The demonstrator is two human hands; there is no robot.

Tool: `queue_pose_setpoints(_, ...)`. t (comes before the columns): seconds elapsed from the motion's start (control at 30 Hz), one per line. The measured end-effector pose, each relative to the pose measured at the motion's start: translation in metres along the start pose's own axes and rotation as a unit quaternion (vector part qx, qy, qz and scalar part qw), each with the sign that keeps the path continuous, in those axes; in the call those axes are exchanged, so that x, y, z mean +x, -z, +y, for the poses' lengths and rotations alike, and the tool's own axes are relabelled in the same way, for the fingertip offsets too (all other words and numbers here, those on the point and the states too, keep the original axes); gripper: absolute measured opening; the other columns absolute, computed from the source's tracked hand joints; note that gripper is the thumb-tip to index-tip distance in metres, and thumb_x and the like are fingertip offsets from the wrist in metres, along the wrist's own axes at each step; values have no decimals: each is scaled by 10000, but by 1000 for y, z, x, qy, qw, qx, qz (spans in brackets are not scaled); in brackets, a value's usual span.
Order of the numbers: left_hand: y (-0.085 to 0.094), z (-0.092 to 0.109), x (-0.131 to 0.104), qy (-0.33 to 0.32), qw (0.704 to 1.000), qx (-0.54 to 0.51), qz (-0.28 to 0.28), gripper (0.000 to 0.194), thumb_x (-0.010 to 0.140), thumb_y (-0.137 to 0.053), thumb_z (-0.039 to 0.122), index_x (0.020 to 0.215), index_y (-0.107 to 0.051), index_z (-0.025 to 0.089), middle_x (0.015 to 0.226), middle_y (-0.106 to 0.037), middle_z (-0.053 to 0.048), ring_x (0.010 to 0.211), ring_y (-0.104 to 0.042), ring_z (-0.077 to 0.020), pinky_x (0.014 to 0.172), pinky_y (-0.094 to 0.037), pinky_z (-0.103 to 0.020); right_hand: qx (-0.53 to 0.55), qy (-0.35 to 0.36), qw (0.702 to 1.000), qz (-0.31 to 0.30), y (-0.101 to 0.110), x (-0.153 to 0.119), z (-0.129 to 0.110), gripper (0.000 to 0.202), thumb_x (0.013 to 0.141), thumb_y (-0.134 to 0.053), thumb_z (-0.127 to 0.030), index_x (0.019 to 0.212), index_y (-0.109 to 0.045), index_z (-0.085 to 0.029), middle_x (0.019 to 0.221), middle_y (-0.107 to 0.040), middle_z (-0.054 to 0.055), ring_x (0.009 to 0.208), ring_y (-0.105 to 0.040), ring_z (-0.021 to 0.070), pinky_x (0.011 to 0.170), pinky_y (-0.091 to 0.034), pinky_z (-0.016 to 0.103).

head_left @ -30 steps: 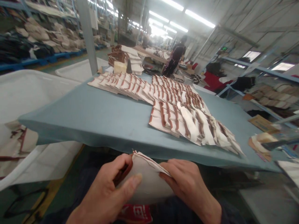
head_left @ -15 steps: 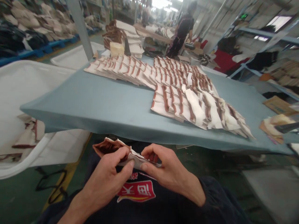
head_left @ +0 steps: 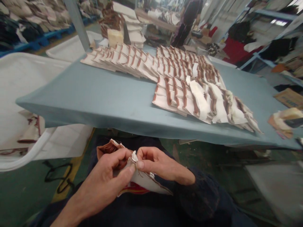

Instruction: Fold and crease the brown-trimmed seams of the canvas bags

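A cream fabric piece [head_left: 155, 183] with brown lining is held low, over my lap. My left hand [head_left: 103, 175] is closed on it, thumb in front and fingers inside the folded brown part. My right hand [head_left: 159, 165] pinches the raised edge of the same piece, its thumb and index finger close to the left fingertips. Part of the piece hangs below both hands and covers much of a red printed patch [head_left: 137, 188] on the dark clothing. The left fingertips are partly hidden by the cloth.
Rows of similar cream-and-brown pieces [head_left: 174, 94] lie overlapped on the blue-covered table [head_left: 99, 104]. White bins [head_left: 42, 148] stand at the left. A yellowish block [head_left: 115, 37] sits by stacked pieces at the back. A person [head_left: 188, 22] stands beyond the table.
My right hand has moved left, up against the left fingertips, and now pinches the edge upward. The piece's free part has swung down over the printed patch. The view has tilted lower.
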State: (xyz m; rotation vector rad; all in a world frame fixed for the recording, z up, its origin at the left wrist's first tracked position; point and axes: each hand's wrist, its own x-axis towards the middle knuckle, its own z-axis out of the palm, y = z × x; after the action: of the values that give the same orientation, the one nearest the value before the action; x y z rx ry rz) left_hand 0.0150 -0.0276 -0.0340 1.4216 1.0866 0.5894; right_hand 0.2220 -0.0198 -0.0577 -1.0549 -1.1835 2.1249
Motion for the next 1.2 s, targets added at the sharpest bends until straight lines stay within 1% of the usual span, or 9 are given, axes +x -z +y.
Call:
queue_pose_setpoints(0.1, 2, -3, -2, 2, 1000, -8, -22, 261, 973, -583, 397, 873, -718, 198, 793, -715, -14, 690, -635, -173, 584, -495, -224, 9, 1, 1000, -5, 2, 0, 3, 669, 737, -861, -777, 811, -556, -186, 681, -506, -67, 616, -383, 85, 569, -271, 241)
queue_pose_setpoints(0.37, 0, 2, 11, 20, 998, 61, 4, 437, 910, -666, 531, 649, -637, 181, 638, -550, 14, 622, -498, -148, 557, -410, -231, 79, 1, 997, -9, 0, 2, 21, 583, 767, -892, -681, 807, -600, -177, 689, -568, -52, 628, -463, 98, 623, -351, 248)
queue_pose_setpoints(0.53, -2, -5, 17, 17, 997, 68, -15, 443, 928, -653, 541, 681, -649, 173, 651, -580, 4, 616, -504, -151, 556, -401, -239, 74, -1, 997, 22, -3, 1, 20, 640, 740, -881, -735, 779, -546, -191, 666, -522, -62, 606, -427, 90, 591, -314, 246)
queue_pose_setpoints(0.67, 0, -6, 17, -14, 998, 59, -15, 418, 944, -644, 492, 663, -632, 182, 648, -575, 9, 605, -509, -145, 542, -412, -229, 16, 16, 999, 49, -4, -1, 19, 665, 774, -800, -806, 800, -509, -208, 677, -496, -63, 612, -401, 97, 568, -299, 245)
queue_pose_setpoints(0.73, 1, -7, 17, -29, 998, 53, -9, 391, 951, -644, 459, 672, -640, 185, 653, -575, 14, 599, -510, -140, 535, -413, -221, -39, 34, 995, 81, -4, -2, 20, 595, 852, -756, -751, 820, -523, -205, 698, -497, -58, 623, -394, 101, 560, -293, 246)
queue_pose_setpoints(0.8, 1, -9, 18, -38, 998, 51, -1, 362, 955, -641, 427, 684, -645, 187, 657, -577, 19, 594, -506, -135, 529, -408, -218, -106, 58, 986, 118, -4, -3, 22, 466, 944, -701, -622, 833, -548, -196, 730, -515, -47, 642, -406, 106, 569, -305, 250)
queue_pose_setpoints(0.9, 1, -11, 19, -47, 998, 47, 8, 343, 963, -614, 404, 696, -639, 190, 667, -582, 19, 600, -507, -136, 539, -416, -222, -165, 88, 971, 149, -5, -4, 23, 335, 991, -640, -480, 835, -567, -193, 747, -534, -44, 653, -425, 107, 582, -325, 252)
queue_pose_setpoints(1.03, 0, -13, 19, -48, 997, 53, 18, 332, 948, -565, 401, 688, -606, 199, 671, -570, 15, 621, -510, -149, 559, -423, -237, -202, 90, 961, 169, -11, -5, 19, 330, 999, -625, -474, 825, -573, -199, 728, -549, -50, 625, -439, 105, 571, -335, 249)
queue_pose_setpoints(1.2, -1, -16, 19, -48, 996, 60, 53, 330, 901, -512, 409, 623, -486, 233, 630, -506, 21, 620, -475, -161, 572, -420, -266, -290, 98, 931, 197, -26, -8, 16, 333, 1030, -605, -455, 809, -563, -210, 678, -567, -52, 582, -447, 106, 584, -318, 264)
